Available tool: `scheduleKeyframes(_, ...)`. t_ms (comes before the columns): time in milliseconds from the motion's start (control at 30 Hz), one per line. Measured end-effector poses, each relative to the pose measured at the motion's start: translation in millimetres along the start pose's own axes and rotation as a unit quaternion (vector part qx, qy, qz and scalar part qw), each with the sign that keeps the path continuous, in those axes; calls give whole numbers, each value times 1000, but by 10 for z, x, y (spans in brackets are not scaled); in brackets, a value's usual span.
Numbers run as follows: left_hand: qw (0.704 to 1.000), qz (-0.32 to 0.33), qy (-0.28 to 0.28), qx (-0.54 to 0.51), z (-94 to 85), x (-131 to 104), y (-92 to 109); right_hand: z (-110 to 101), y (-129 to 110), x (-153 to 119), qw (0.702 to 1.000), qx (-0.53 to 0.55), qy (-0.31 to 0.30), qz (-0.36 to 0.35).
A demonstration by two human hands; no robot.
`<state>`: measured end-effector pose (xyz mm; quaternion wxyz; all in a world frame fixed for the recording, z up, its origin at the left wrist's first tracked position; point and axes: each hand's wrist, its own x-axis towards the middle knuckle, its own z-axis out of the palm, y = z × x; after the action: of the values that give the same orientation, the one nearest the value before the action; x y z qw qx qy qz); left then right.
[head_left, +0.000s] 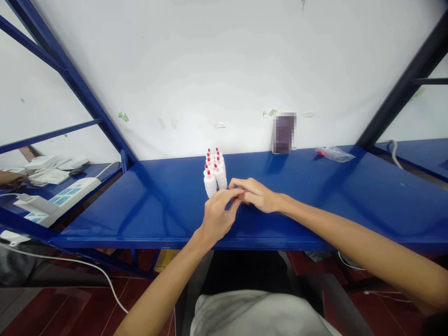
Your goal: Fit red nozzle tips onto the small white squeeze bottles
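Observation:
My left hand (220, 212) and my right hand (257, 195) meet at the fingertips, just in front of several small white squeeze bottles (210, 184) with red tips. Thumb and fingers of the left are pinched together. The right hand's fingers are bent and closed against the left's. Whatever lies between them is hidden by the fingers. The bottles stand upright in two close rows that run back toward the wall. My right fingertips are close beside the front right bottle (220, 176); whether they touch it I cannot tell.
On the blue table (157, 200), a blurred-out upright rectangle (284, 133) leans at the wall, with a clear plastic bag (336, 153) holding something red to its right. At left are a white power strip (66, 198), white boxes (52, 176) and another person's hand (12, 178).

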<state>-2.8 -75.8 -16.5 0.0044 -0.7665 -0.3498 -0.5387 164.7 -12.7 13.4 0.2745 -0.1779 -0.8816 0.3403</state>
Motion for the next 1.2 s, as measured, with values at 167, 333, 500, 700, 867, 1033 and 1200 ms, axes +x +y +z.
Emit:
scheduleKeyframes(167, 996, -77, -2, -49, -23, 20, 6, 20, 8, 23, 1000, -22, 18, -12)
scheduleKeyframes(333, 992, -122, -12, 15, -274, 180, -63, -91, 76, 40, 992, -86, 70, 66)
scheduleKeyframes(500, 981, -66, -78, 167, -391, 272, -167, -216, 148, 31, 956, -218, 111, 162)
scheduleKeyframes(700, 961, -34, -158, 227, -269, 232, -246, -202, 146, 12, 975, -148, 99, 134)
scheduleKeyframes(867, 983, 4, -48, 177, -232, 187, -156, -137, 186, 0, 994, 81, 63, 45)
scheduleKeyframes(1033, 996, 50, 19, 76, -76, 153, 15, -35, 88, 7, 979, 201, 21, 18)
scheduleKeyframes(1200, 995, 78, 38, 47, 47, 161, 42, 16, -4, -5, 983, 185, 14, -3)
